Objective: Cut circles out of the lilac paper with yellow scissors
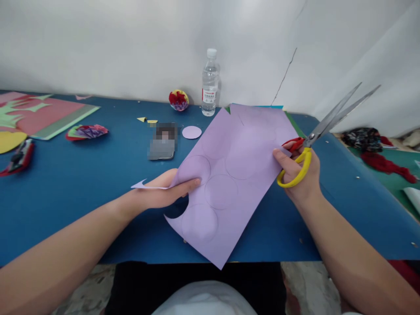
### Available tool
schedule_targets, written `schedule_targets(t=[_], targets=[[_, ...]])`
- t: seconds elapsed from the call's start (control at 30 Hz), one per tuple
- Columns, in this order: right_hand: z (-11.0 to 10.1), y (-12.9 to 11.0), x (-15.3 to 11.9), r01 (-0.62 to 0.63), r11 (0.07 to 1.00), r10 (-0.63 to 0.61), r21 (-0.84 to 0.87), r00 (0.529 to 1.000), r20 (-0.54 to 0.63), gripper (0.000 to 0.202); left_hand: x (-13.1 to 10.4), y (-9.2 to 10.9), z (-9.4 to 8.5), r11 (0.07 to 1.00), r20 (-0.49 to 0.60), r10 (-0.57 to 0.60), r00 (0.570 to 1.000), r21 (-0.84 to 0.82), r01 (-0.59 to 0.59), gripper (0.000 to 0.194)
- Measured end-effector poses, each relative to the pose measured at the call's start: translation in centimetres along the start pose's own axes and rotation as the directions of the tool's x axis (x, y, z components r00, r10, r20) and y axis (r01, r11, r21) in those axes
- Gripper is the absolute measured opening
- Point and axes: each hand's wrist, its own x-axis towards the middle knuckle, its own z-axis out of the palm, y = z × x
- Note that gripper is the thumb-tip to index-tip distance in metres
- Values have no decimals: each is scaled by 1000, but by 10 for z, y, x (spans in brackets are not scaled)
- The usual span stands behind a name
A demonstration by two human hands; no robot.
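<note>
- I see the purple sheet (249, 188) over the tabletop (127, 159), with several drawn circles (221, 192) on it and a curved notch in its left edge.
- My left hand (160, 194) is at this notch; its fingers (188, 188) pinch the sheet there.
- My right hand (305, 175) carries the scissors (310, 139) – its fingers are closed around the handles, and the thumb presses the sheet's right edge.
- The blades (341, 110) stand apart, pointing away from the sheet.
- One purple disc (192, 132) lies flat – near a bottle (209, 85) and a colourful ball (179, 100).
</note>
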Motion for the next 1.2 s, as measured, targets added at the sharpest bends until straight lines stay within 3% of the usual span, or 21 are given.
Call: schedule_targets(t=[0.1, 0.23, 0.3, 0.37, 0.47, 0.57, 0.67, 0.8, 0.93, 1.07, 1.2], targets=[[1, -3, 0, -19, 999, 19, 49, 1000, -3, 32, -1, 6, -1, 996, -72, 57, 996, 65, -52, 42], [6, -12, -3, -149, 971, 136, 185, 987, 85, 32, -5, 10, -1, 998, -252, 44, 967, 65, -28, 47], [7, -17, -5, -188, 954, 159, 232, 977, 140, 33, -6, 8, 0, 1000, -361, -13, 932, -16, 8, 42], [8, -20, -7, -202, 950, 160, 240, 970, 184, 36, -5, 3, 2, 990, -491, -83, 867, -137, 17, 41], [11, -17, -12, -232, 947, 169, 221, 947, 272, 38, 0, -3, 6, 961, -545, -62, 836, -258, -96, 55], [18, -10, -20, -266, 920, 138, 287, 907, 399, 45, 5, -4, 9, 918, -565, -24, 825, -338, -205, 52], [24, -4, -29, -299, 891, 95, 343, 860, 502, 55, 6, -5, 13, 898, -561, -31, 827, -378, -223, 50], [26, -6, -36, -304, 909, 93, 287, 816, 571, 54, 4, -11, 17, 961, -546, -67, 835, -260, -93, 56], [25, -11, -35, -230, 953, 87, 196, 830, 550, 50, 3, -10, 19, 975, -504, -107, 857, -223, -9, 61], [26, -14, -33, -191, 969, 92, 159, 871, 483, 46, 4, 1, 21, 988, -296, -151, 943, -55, 141, 66], [27, -16, -33, -187, 973, 106, 134, 882, 459, 44, 7, 10, 29, 995, -142, -101, 985, 1, 102, 55]])
